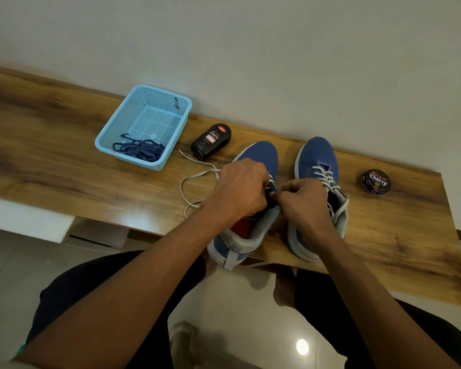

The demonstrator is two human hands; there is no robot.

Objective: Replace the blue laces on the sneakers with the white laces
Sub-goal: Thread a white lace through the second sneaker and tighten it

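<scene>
On the wooden tabletop (64, 155), near its front edge, two blue sneakers stand side by side with toes toward twelve o'clock. Both hands meet over the left sneaker (253, 198), whose heel overhangs the tabletop edge. The left hand (240, 190) is curled over the tongue area, its fingers closed on something at the eyelets; exactly what it pinches is hidden by the knuckles. The right hand (304, 201) comes in from three o'clock, fingertips pinched together against the same spot, apparently on the white lace (194, 179), though the contact itself is too small to resolve. From under the left hand, that lace trails loose toward nine o'clock in slack loops across the tabletop, one end reaching up beside the polish bottle (210, 141). The right sneaker (317, 166) stands just beside the left one, already threaded with white lace through its eyelets, with loose ends hanging at the collar. At ten o'clock from the shoes sits a light blue basket (123, 121); the blue laces (141, 150) lie heaped in its near corner. A round polish tin (375, 181) rests at three o'clock of the right sneaker, apart from it.
</scene>
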